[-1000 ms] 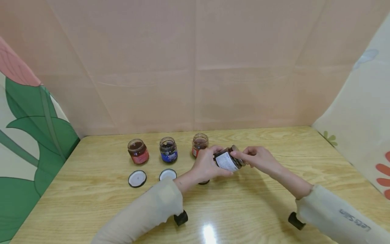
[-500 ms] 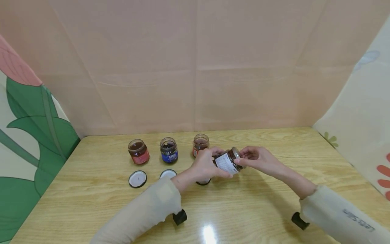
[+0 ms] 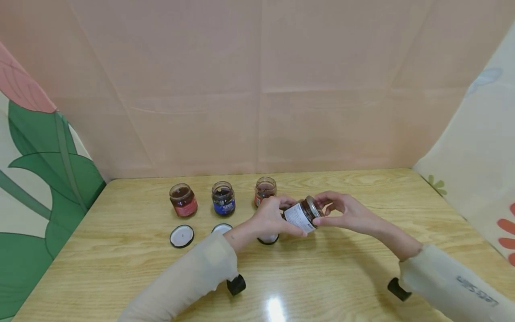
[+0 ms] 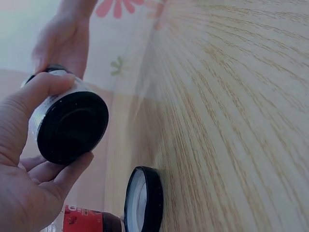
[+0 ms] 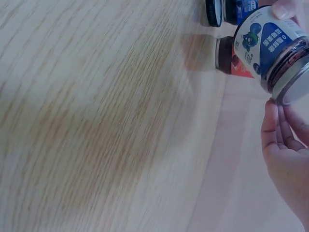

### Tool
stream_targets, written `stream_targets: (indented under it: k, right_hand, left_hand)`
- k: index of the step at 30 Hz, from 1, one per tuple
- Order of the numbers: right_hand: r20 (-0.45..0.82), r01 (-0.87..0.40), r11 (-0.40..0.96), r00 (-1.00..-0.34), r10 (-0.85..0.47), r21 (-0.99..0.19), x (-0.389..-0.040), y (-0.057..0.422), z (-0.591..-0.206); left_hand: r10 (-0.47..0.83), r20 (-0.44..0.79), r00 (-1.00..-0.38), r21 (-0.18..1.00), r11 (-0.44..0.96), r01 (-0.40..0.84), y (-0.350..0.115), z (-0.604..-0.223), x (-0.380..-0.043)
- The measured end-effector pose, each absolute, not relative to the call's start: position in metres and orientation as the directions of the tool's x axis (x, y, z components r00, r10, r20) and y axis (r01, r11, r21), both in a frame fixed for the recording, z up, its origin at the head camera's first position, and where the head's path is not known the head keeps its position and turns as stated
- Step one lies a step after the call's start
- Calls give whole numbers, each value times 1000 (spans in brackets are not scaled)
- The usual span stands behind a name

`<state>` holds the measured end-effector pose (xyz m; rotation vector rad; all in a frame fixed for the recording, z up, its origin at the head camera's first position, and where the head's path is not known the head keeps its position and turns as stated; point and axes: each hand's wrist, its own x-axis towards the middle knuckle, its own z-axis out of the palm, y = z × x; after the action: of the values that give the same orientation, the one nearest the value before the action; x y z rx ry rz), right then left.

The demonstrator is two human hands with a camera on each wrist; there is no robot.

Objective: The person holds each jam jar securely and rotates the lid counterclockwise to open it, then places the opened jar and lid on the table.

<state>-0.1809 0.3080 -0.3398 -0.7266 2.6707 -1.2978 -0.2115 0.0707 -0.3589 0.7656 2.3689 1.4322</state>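
Above the table, my left hand (image 3: 267,218) grips a glass jam jar (image 3: 298,216) by its body. The jar leans, with its mouth end up and toward the right, and its dark base (image 4: 72,128) faces the left wrist camera. Its label (image 5: 268,41) is white and blue with a blueberry picture. On the mouth sits a silver lid (image 5: 293,83). My right hand (image 3: 350,215) holds this lid at its rim between thumb and curled fingers; in the right wrist view the fingertips (image 5: 271,107) are right at the lid's edge.
Along the back stand a lidless red-labelled jar (image 3: 185,205), a blue-labelled one (image 3: 223,205) and another red-labelled one (image 3: 264,192). Lids lie in front of them: a left one (image 3: 182,235), a middle one (image 3: 222,228) partly behind the left arm, and a third (image 3: 268,239).
My right hand's fingers have shifted around the lid, the thumb now lower on its near edge. The jar has tipped slightly, so more of the lid shows. The left hand keeps its grip.
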Motion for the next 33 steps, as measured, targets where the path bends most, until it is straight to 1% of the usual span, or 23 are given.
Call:
stream_targets:
  k: [9,13,19,24,28,33]
  right_hand:
    - [154,-421,474,-850,-504,-773,-181,310,-342]
    - [166,-448,447,-825,-540,-774,-182,311,-342]
    - [156,-479,435,-789,-595,-763,-182,311,-338]
    - [183,-529,412,-752,-634,-742,-181,310,-336]
    - [180,-531,412,-748,-639,-741,-180,310,-335]
    - [152,-511,424,-754,-639,-748,-179,309,-335]
  left_hand:
    - [558,9,-830,874,398,277,70,-360,-212]
    - [564,-2,-826,877,398,270,68,-360,-213]
    - [593,-18,-805,879,393,271,66,-360,-215]
    - [624,-33,-781,896,364,253,64,-362,-217]
    - [643,-39,-765,901,353,250,62,-363,-219]
    - [642,-46,-765,901,357,246,60,-365,-219]
